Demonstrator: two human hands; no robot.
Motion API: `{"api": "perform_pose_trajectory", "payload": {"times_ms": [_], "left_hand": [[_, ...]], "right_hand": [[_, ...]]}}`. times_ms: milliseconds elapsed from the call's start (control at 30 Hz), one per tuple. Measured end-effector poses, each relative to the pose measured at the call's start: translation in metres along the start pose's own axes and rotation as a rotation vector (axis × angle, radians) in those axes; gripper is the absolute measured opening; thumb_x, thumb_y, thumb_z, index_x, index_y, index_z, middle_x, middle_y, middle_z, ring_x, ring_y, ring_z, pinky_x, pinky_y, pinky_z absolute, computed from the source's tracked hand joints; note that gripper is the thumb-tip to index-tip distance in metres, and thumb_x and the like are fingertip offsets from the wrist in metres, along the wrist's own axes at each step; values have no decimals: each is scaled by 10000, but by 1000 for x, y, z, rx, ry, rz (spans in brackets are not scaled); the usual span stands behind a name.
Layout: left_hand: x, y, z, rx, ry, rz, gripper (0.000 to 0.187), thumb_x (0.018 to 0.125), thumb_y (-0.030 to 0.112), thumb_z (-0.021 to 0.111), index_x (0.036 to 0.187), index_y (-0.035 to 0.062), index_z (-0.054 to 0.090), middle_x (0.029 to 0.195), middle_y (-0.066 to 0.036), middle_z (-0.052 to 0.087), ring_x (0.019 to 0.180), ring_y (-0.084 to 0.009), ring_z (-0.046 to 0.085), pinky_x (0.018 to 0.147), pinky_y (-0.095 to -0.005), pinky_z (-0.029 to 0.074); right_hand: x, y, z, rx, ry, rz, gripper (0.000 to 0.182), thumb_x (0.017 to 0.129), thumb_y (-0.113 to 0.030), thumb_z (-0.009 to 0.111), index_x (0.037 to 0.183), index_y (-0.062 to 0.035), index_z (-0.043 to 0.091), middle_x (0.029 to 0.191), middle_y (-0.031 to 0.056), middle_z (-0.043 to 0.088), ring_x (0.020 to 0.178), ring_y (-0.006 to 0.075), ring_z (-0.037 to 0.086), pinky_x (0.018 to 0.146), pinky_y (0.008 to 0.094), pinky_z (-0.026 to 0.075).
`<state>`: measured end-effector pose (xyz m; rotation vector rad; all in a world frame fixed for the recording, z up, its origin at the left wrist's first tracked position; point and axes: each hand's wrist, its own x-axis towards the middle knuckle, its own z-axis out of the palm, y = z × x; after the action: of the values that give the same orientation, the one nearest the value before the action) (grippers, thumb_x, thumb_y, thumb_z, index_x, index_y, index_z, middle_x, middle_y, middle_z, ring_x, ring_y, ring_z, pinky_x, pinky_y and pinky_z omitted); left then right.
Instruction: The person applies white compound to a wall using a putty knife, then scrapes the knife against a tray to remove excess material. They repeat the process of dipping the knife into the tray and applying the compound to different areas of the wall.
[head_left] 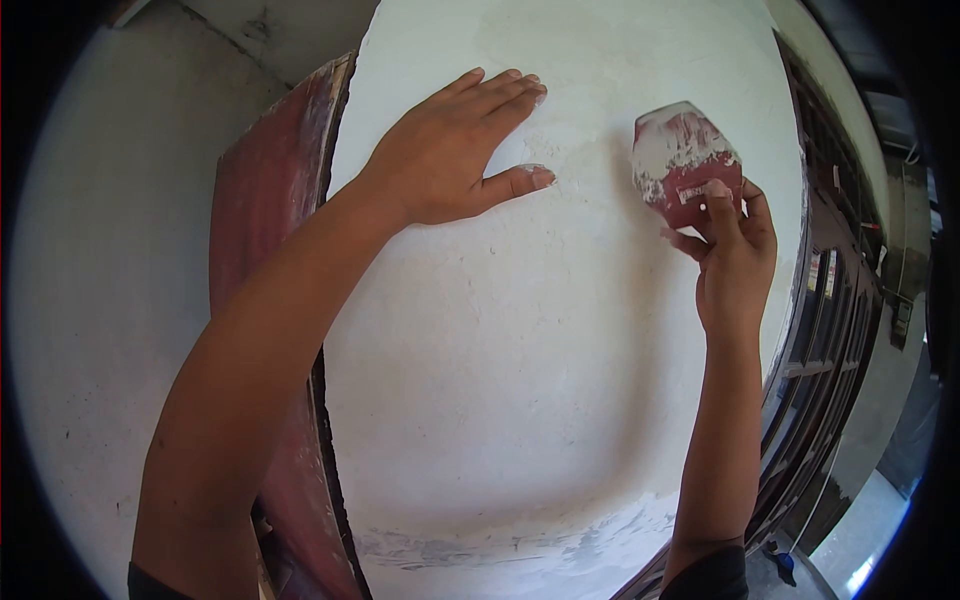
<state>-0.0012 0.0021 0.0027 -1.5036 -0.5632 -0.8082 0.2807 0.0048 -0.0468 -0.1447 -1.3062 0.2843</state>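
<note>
Right hand (738, 240) pinches a dark-red, flat, angular scraper (690, 155) caked with white paste, before a smooth white plastered surface (510, 350).
A weak pinch might drop it, or a tilted edge gouge the plaster; the left hand (455, 150), thumb spread from fingers, hides its palm, contact unclear; I can't see the scraper's far face.

Dried white paste (665, 147) is hiding much of the upper face of the dark-red, flat, angular scraper (722, 172); the right hand (738, 250) is covering part of its lower end, and its small pale label (691, 192) is showing print too small to read. The bare left forearm (265, 340) is blocking part of the dark-red upright board (262, 195). The bottom edge is cutting off both black fabric sleeves (712, 577).
</note>
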Motion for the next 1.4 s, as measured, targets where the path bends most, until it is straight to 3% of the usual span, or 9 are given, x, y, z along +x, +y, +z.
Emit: {"api": "perform_pose_trajectory", "payload": {"times_ms": [267,367,533,633,767,967,1033,1167,1400], "left_hand": [[0,1,1,-1,16,0,809,980,656,445,1462,6,446,1504,-159,480,1422,-288,419,1239,-400,262],[-2,2,-1,-65,-13,-18,684,981,457,562,1477,7,427,1523,-151,463,1452,-299,381,1235,-448,254],[-3,1,-1,-74,-2,-25,686,977,460,565,1476,10,430,1516,-154,471,1448,-301,386,1236,-448,253],[-2,0,-1,-74,5,-16,686,979,469,560,1474,12,433,1509,-158,477,1444,-304,391,1235,-448,255],[-2,0,-1,-77,10,-19,685,984,485,548,1470,15,439,1503,-161,483,1440,-306,396,1233,-448,260],[-2,1,1,-55,16,-31,688,984,491,546,1470,16,440,1505,-162,481,1440,-302,395,1232,-445,262],[-2,-1,2,-65,18,-27,689,984,493,545,1471,17,440,1503,-163,483,1441,-302,395,1232,-445,262],[-2,-1,1,-78,21,-15,690,984,497,541,1470,17,442,1501,-165,485,1441,-302,394,1233,-444,258],[-2,-1,3,-84,25,-21,684,982,485,546,1465,11,448,1503,-168,481,1441,-305,394,1234,-444,254]], "right_hand": [[2,7,5,-274,4,-257,287,950,-180,695,1158,8,633,991,82,739,911,145,703,712,283,566],[-10,9,14,-802,50,-702,258,972,-103,629,1225,-101,681,1124,76,743,1011,218,706,872,348,550],[-5,28,12,-1189,-131,-1169,431,844,-17,625,1269,-75,660,1241,128,694,1131,318,671,980,428,522],[-24,43,15,-1293,-196,-1035,387,877,6,659,1251,-90,696,1181,105,727,1094,264,702,957,391,556],[-46,39,5,-1295,-257,-1020,389,864,-51,607,1247,-45,670,1194,141,706,1113,297,684,978,439,533],[-24,23,9,-1238,-117,-1123,395,866,-52,605,1258,-43,657,1190,151,706,1107,302,684,920,413,536],[-26,28,16,-1414,-208,-1022,406,888,2,623,1287,-56,663,1183,124,725,1100,231,701,934,355,544],[-66,27,10,-1343,-354,-1023,396,860,-65,592,1242,19,652,1159,159,716,1075,300,701,880,400,547],[-40,7,30,-1291,-226,-1032,423,871,30,606,1285,-41,659,1172,143,724,1080,251,705,888,353,538]]}}
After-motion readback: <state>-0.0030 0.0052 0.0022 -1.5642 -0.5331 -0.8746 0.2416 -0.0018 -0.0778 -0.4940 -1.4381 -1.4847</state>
